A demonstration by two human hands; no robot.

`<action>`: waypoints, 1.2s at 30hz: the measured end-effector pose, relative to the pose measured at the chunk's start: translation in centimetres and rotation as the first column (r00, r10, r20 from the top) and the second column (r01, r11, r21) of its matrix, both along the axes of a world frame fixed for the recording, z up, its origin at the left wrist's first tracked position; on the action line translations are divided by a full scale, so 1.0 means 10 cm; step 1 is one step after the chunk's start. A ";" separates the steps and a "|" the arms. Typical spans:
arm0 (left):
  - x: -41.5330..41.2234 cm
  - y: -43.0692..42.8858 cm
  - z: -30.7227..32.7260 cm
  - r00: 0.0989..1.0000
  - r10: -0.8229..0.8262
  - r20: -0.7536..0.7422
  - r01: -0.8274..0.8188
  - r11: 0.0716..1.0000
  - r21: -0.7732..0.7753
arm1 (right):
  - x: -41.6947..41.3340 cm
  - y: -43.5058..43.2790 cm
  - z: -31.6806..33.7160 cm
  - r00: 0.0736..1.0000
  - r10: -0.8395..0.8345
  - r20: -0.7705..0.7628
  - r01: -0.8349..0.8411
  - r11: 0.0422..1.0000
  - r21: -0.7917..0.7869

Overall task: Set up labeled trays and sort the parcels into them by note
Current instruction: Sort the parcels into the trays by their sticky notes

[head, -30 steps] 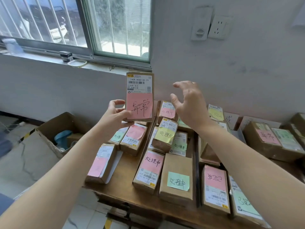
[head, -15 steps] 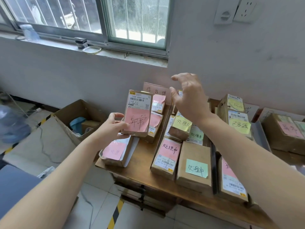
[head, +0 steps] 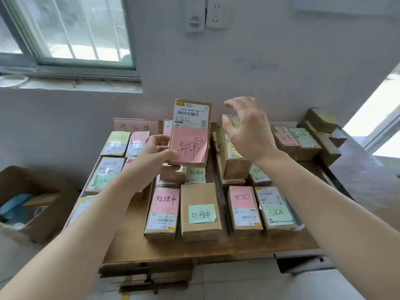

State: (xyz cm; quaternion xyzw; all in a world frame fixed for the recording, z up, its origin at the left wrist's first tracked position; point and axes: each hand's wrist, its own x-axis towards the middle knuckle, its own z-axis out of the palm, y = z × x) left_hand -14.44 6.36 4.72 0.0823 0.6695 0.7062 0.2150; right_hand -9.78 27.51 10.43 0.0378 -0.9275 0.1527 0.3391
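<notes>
Left hand (head: 149, 156): my grip is clamped on the lower left edge of the parcel (head: 191, 116), which stands upright with its pink note (head: 189, 146) facing me. Right hand (head: 249, 131): fingers apart, holding nothing, just beside the parcel's right edge. The parcel is above the wooden surface (head: 194, 250), where the other parcels (head: 201, 211) lie in rows.

brown parcel (head: 191, 118) upright, pink note (head: 188, 146), held above sorted parcels (head: 200, 211)

The raised parcel (head: 191, 129) has label (head: 190, 114) "140A A080 00" and pink note (head: 188, 146) "异常"; a flat parcel (head: 162, 226) says "处理中".
</notes>
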 end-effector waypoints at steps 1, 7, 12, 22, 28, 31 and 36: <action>0.00 0.20 0.03 1.000 -0.030 -0.005 0.030 1.000 0.007 | 0.08 0.18 0.02 0.999 -0.042 -0.004 0.042 0.999 0.002; 0.05 1.30 0.18 0.991 -0.108 -0.082 0.111 0.993 0.039 | 0.52 1.34 0.22 0.968 -0.245 -0.045 0.244 0.969 -0.022; 0.25 2.28 0.19 0.992 -0.099 -0.079 0.105 0.991 0.085 | 0.81 2.36 0.29 0.943 -0.323 -0.084 0.319 0.946 -0.064; 0.71 3.60 0.00 0.997 -0.074 -0.004 0.074 0.997 0.018 | 1.12 3.72 0.19 0.960 -0.281 0.015 0.281 0.956 -0.085; 0.72 3.80 -0.08 0.998 -0.053 0.029 0.054 0.997 -0.052 | 1.03 3.88 0.10 0.974 -0.223 0.044 0.227 0.966 -0.120; 0.68 3.87 -0.11 0.997 -0.062 0.036 0.064 0.996 -0.063 | 1.00 3.90 0.05 0.976 -0.212 0.048 0.217 0.968 -0.128; 0.70 3.93 -0.18 0.994 -0.098 0.044 0.101 0.992 -0.072 | 0.86 3.87 0.04 0.979 -0.192 0.068 0.198 0.975 -0.102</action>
